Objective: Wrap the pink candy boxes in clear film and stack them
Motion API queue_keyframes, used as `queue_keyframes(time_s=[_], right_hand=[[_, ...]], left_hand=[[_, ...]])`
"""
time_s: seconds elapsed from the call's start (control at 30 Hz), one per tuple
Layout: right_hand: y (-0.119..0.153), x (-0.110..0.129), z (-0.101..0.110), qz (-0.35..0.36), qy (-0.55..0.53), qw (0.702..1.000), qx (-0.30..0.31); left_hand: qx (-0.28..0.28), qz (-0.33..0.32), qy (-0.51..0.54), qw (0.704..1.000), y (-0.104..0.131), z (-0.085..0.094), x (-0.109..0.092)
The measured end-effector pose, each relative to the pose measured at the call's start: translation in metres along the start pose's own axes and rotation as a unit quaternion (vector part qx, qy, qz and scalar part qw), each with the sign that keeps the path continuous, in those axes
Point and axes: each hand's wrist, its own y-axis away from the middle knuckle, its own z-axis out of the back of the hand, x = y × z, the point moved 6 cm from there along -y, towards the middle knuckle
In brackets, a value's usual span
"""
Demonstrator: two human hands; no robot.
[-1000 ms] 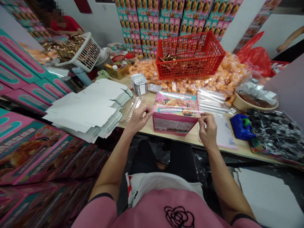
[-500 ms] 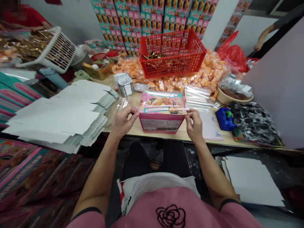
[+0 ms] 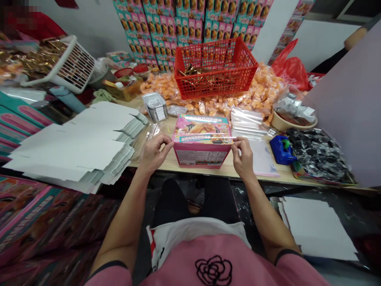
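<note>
A closed pink and teal printed carton (image 3: 202,126) stands at the table's front edge, between my hands. Across its top, along the near edge, runs a clear shiny strip of tape (image 3: 205,137). My left hand (image 3: 157,153) pinches the strip's left end, thumb against forefinger, at the carton's near left corner. At the opposite near corner, my right hand (image 3: 242,155) pinches the other end in the same way. The strip looks taut and lies close to the carton top; I cannot tell whether it is stuck down.
Flat white carton blanks (image 3: 74,139) are stacked at left. A red basket (image 3: 217,85) sits behind, among bagged orange pieces (image 3: 264,85). To the right are clear bags (image 3: 248,123), a blue tape dispenser (image 3: 282,151) and black wrapped items (image 3: 318,155). Another person's arm (image 3: 354,37) shows far right.
My hands and the carton stay almost in place, with the strip held across the top. At far right, the other person's arm has shifted up and right.
</note>
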Motion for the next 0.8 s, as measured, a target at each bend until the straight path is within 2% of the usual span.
queue_keyframes(time_s=[0.23, 0.6, 0.8], right_hand=[[0.0011, -0.0022, -0.0002, 0.001, 0.008, 1.000, 0.003], [0.0030, -0.0045, -0.0007, 0.031, 0.034, 0.999, -0.016], [0.0050, -0.0028, -0.0025, 0.073, 0.062, 0.995, -0.042]], left_hand=[[-0.008, 0.010, 0.004, 1.000, -0.0002, -0.0001, -0.0021], [-0.007, -0.011, -0.001, 1.000, 0.0023, -0.0010, -0.0048], [-0.045, -0.046, -0.064, 0.996, 0.0056, -0.0022, -0.0081]])
